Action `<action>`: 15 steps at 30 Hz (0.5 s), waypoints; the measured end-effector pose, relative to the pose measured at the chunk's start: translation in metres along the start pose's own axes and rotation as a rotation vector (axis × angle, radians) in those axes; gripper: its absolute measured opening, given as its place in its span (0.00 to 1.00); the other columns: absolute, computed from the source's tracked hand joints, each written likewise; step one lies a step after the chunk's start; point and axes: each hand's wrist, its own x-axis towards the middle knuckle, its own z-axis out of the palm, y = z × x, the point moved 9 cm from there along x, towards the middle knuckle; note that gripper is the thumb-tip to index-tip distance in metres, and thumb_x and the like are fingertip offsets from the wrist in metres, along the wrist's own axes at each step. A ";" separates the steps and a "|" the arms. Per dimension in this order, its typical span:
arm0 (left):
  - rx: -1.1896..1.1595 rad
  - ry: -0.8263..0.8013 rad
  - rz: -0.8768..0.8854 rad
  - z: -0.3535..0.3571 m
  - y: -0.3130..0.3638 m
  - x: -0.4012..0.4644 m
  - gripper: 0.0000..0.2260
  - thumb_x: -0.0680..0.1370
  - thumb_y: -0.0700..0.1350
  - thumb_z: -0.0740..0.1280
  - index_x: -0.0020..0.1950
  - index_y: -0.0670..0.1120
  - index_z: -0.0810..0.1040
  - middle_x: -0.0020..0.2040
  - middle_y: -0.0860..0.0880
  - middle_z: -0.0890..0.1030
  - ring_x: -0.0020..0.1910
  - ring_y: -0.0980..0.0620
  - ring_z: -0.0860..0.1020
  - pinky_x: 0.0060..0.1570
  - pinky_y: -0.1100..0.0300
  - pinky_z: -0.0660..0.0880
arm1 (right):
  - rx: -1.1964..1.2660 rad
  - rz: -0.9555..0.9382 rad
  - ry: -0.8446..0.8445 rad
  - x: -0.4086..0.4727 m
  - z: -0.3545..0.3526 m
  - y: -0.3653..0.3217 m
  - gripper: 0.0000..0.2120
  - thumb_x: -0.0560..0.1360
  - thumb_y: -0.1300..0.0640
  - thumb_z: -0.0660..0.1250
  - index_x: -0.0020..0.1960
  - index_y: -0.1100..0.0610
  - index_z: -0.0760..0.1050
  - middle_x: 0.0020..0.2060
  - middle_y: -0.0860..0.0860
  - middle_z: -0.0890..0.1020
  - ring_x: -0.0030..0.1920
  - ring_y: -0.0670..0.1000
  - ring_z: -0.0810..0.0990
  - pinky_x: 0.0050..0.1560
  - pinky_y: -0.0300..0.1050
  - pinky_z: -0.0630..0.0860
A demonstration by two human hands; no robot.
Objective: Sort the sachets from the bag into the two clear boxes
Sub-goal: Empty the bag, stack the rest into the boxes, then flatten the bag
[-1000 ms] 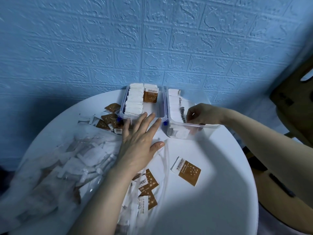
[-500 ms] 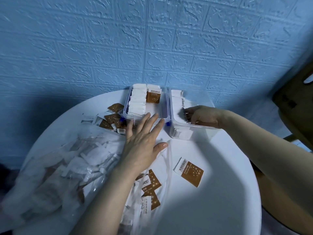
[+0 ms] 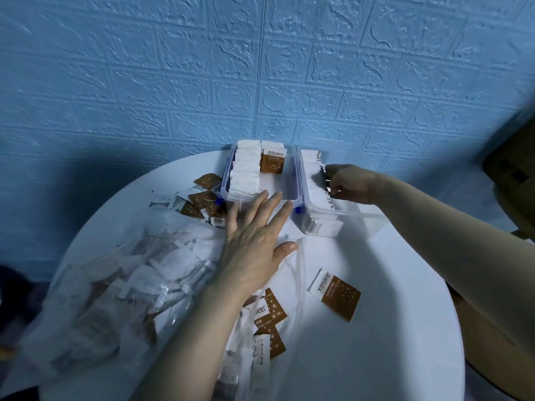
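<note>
While it lies crumpled over the near left of the round white table (image 3: 362,357), the clear plastic bag (image 3: 115,290) holds a heap of white and brown sachets, some spilling from its mouth at the near middle. A single brown-and-white paper sachet (image 3: 335,293) lies flat on the table just right of that mouth, apart from the rest. Above the bag, the left hand (image 3: 254,250) is flat and spread, fingers straight, fingertips at the near edge of the left clear plastic box (image 3: 296,180), which holds a row of upright white sachets and one brown one. Loose brown sachets (image 3: 202,198) lie beside that box on its left. Farther right, the right hand (image 3: 348,183) reaches into the right clear plastic box (image 3: 364,217), fingers curled against its row of white sachets (image 3: 315,186); whether it pinches one, I cannot tell. Behind stands a blue embossed brick-pattern wall (image 3: 202,68).
</note>
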 end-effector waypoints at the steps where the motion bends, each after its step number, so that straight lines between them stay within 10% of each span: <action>1: -0.007 0.004 0.000 -0.001 0.000 0.000 0.30 0.79 0.60 0.57 0.78 0.56 0.50 0.79 0.55 0.48 0.77 0.57 0.41 0.71 0.48 0.36 | 0.013 0.010 0.019 0.001 -0.006 0.003 0.16 0.72 0.77 0.52 0.53 0.63 0.71 0.40 0.56 0.67 0.42 0.49 0.71 0.43 0.39 0.72; 4: 0.021 -0.028 -0.009 0.002 -0.001 0.000 0.30 0.80 0.61 0.55 0.78 0.57 0.47 0.79 0.56 0.46 0.76 0.57 0.39 0.71 0.49 0.35 | -0.011 0.060 0.006 -0.016 -0.018 0.005 0.18 0.79 0.68 0.56 0.68 0.68 0.66 0.42 0.56 0.75 0.41 0.54 0.78 0.47 0.48 0.78; 9: 0.030 -0.033 -0.015 0.003 -0.002 0.000 0.30 0.80 0.61 0.55 0.78 0.57 0.46 0.79 0.56 0.45 0.76 0.57 0.38 0.70 0.50 0.34 | -0.614 0.175 -0.176 -0.059 -0.016 0.012 0.20 0.81 0.52 0.56 0.56 0.66 0.80 0.44 0.59 0.86 0.43 0.52 0.83 0.44 0.40 0.74; 15: 0.032 -0.048 -0.021 0.002 0.000 0.000 0.30 0.80 0.61 0.54 0.78 0.57 0.47 0.79 0.57 0.45 0.76 0.57 0.38 0.70 0.50 0.34 | -0.498 0.002 -0.133 -0.076 0.002 0.008 0.13 0.81 0.59 0.59 0.62 0.61 0.76 0.55 0.51 0.81 0.57 0.51 0.79 0.57 0.36 0.69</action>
